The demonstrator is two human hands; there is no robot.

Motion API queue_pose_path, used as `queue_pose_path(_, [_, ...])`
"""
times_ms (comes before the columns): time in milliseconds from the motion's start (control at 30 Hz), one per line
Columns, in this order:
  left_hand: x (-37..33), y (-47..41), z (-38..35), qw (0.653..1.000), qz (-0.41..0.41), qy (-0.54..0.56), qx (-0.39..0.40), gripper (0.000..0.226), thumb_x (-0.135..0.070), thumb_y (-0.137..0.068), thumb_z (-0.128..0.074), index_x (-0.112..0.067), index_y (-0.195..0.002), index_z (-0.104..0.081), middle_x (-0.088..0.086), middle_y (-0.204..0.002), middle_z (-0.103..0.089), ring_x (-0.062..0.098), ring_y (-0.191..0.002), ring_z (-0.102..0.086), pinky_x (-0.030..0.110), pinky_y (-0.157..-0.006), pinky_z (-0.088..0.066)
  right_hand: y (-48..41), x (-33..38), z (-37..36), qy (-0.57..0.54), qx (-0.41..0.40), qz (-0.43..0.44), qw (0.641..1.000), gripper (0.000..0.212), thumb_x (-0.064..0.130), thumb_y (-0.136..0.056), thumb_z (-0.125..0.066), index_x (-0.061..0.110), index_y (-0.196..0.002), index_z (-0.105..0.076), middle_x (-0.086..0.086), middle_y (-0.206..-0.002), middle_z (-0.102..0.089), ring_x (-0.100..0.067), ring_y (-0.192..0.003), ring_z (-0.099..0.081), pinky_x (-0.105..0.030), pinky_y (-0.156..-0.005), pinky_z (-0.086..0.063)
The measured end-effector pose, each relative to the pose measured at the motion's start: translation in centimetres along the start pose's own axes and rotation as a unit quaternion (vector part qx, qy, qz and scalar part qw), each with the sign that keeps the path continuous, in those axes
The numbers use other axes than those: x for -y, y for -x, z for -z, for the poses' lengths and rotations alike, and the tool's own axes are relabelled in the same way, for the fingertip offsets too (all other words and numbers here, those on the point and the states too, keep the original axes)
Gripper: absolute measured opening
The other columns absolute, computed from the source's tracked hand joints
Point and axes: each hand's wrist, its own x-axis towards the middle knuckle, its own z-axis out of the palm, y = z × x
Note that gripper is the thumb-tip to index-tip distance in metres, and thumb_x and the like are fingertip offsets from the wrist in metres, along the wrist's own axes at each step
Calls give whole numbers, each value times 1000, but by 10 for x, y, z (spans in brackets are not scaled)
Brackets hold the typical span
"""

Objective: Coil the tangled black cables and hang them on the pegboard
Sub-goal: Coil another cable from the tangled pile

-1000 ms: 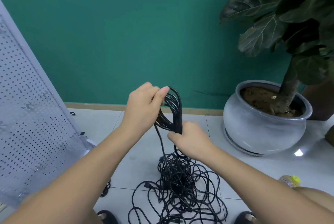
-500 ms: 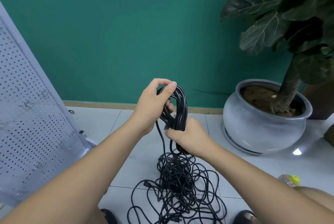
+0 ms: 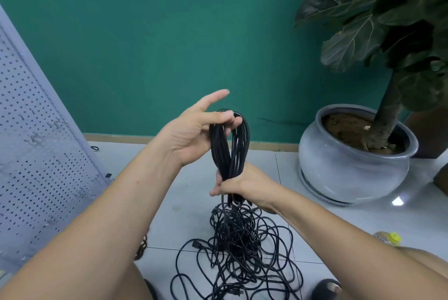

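Half a second ago the left hand (image 3: 191, 137) showed its back and was curled over the top of the coil (image 3: 230, 149). Now it shows its palm, with one finger stretched up and free, while the thumb and the other fingers pinch the top of the loop. The right hand (image 3: 244, 186) has stayed at the lower end of the coil, its fingers clamped round the gathered strands. The coil stands more upright and stretched between the two hands than before. Below the right hand the strands drop into the tangle (image 3: 237, 246), which lies on the tiled floor (image 3: 186, 205) much as it did, a plug (image 3: 196, 244) showing at its left edge.

The pegboard (image 3: 36, 154) leans at the left, well apart from the coil. On the right a grey pot (image 3: 351, 169) holds a plant (image 3: 351, 40) against the green wall (image 3: 145, 33). A bottle with a yellow cap (image 3: 388, 238) lies near the right forearm, which hides part of it.
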Motion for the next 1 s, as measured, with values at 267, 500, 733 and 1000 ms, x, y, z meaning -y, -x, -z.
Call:
queue_pose_path(267, [29, -11, -4, 990, -113, -77, -41, 45, -11, -106, -66, -23, -145, -47, 7, -91, -69, 23, -87, -70, 30, -71, -52, 0, -8, -3, 0, -101, -7, 995, 19, 9, -72, -60, 8, -66, -41, 1, -61, -38, -21, -54, -41, -44, -57, -53])
queue_pose_path(500, [39, -11, -2, 983, -100, -149, -49, 38, -44, -108, -61, -27, -140, -50, 5, -103, -72, 24, -92, -75, 34, -74, -59, 5, -6, 6, -33, -156, -18, 987, 30, 21, -65, -62, 1, -74, -41, -7, -61, -41, -23, -58, -41, -35, -53, -29])
queue_pose_path(733, [110, 4, 5, 965, 80, -247, 26, 32, -31, -108, -46, -18, -123, -70, 1, -112, -80, 15, -107, -76, 40, -101, -51, 5, 12, 40, -136, -242, 11, 960, 26, 17, -62, -63, 3, -62, -41, -14, -58, -40, -30, -55, -41, -32, -48, -24])
queue_pose_path(1000, [185, 27, 9, 894, 131, -419, 86, 29, -43, -111, -48, -29, -115, -73, -13, -116, -78, 4, -118, -67, 37, -117, -44, 3, 24, 61, -171, -324, 8, 930, 17, 15, -70, -64, 5, -74, -50, -16, -55, -43, -30, -53, -48, -31, -49, -24])
